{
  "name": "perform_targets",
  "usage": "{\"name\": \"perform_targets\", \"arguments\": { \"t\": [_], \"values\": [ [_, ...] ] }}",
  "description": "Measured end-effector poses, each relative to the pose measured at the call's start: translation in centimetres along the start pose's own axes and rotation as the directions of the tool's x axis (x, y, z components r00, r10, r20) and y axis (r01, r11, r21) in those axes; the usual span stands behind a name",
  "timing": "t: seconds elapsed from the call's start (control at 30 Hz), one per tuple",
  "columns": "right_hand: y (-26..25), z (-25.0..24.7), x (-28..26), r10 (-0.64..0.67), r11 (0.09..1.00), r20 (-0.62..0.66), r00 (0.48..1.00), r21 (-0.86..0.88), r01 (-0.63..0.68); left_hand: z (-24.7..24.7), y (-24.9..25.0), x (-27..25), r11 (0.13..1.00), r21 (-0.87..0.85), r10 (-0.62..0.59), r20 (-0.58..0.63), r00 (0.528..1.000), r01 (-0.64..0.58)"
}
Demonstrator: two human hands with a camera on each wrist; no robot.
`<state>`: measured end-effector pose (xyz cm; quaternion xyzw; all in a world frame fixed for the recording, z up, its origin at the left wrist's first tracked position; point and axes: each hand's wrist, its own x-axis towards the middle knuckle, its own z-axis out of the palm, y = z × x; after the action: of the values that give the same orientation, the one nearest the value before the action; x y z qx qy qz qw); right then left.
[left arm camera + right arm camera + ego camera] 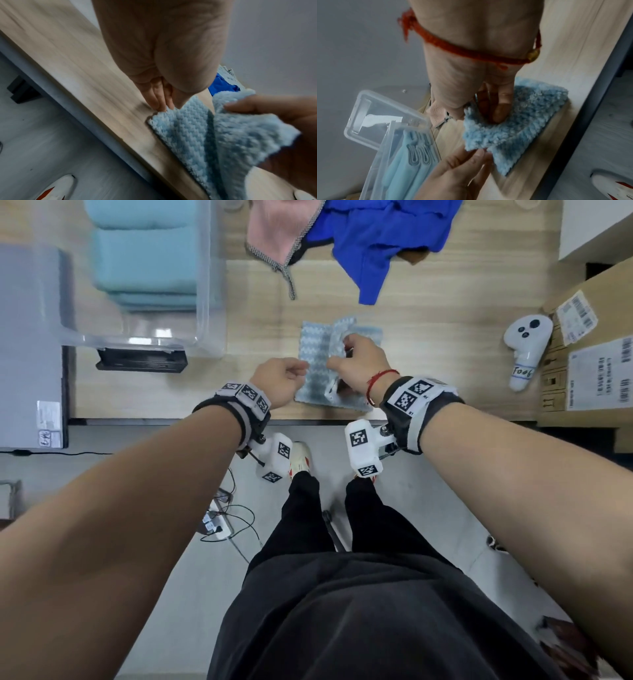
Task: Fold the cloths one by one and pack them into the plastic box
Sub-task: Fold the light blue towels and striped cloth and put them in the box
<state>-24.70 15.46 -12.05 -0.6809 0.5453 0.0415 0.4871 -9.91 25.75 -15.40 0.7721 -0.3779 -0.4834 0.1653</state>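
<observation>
A light blue zigzag cloth (317, 371) lies on the wooden table near its front edge, partly folded. My right hand (342, 350) grips a raised fold in the middle of the cloth (513, 128), fingers curled into it. My left hand (303, 369) is at the cloth's left edge and pinches that edge (169, 109) between thumb and fingertips. The clear plastic box (207, 289) stands open at the back left, holding folded pale teal cloths (144, 254).
A pink cloth (274, 231) and a bright blue cloth (380, 237) lie crumpled at the table's far side. A white controller (525, 347) and cardboard boxes (589, 361) sit at the right. A grey flat object (30, 347) lies at the left.
</observation>
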Motion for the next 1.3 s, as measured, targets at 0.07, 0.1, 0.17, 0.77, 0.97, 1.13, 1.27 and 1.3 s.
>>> {"name": "perform_targets", "arguments": {
  "t": [0.07,0.1,0.17,0.77,0.97,1.13,1.27,1.3],
  "values": [
    [-0.9,1.1,0.3,0.004,1.000,0.011,1.000,-0.011,-0.004,0.0,-0.5,0.4,1.000,0.013,0.012,0.008,1.000,-0.012],
    [-1.2,1.6,0.5,0.005,1.000,0.009,1.000,-0.013,-0.005,-0.1,-0.7,0.5,1.000,0.008,0.009,0.017,1.000,-0.009],
    [-1.4,2.0,0.8,0.015,1.000,0.002,1.000,-0.024,-0.015,0.0,-0.8,0.7,0.999,-0.037,0.004,0.033,0.999,-0.002],
    [2.6,-0.5,1.5,-0.011,0.969,-0.006,1.000,-0.248,0.009,0.3,-1.0,0.6,0.998,0.064,-0.022,-0.120,0.993,0.030],
    [3.7,-1.5,0.5,-0.290,0.890,0.086,0.953,-0.341,0.302,0.8,0.6,0.0,0.968,0.163,0.215,-0.154,0.964,-0.190],
    [6.6,-0.7,-2.6,-0.321,0.681,0.290,0.902,-0.591,0.433,2.2,1.0,-0.4,0.859,0.372,0.334,0.114,0.936,-0.352],
    [8.6,0.0,-4.1,-0.357,0.568,0.252,0.899,-0.706,0.423,3.0,1.3,-1.2,0.856,0.366,0.291,0.243,0.925,-0.366],
    [8.9,0.0,-4.2,-0.383,0.558,0.232,0.894,-0.713,0.424,3.2,1.4,-1.3,0.836,0.405,0.278,0.270,0.922,-0.371]
  ]
}}
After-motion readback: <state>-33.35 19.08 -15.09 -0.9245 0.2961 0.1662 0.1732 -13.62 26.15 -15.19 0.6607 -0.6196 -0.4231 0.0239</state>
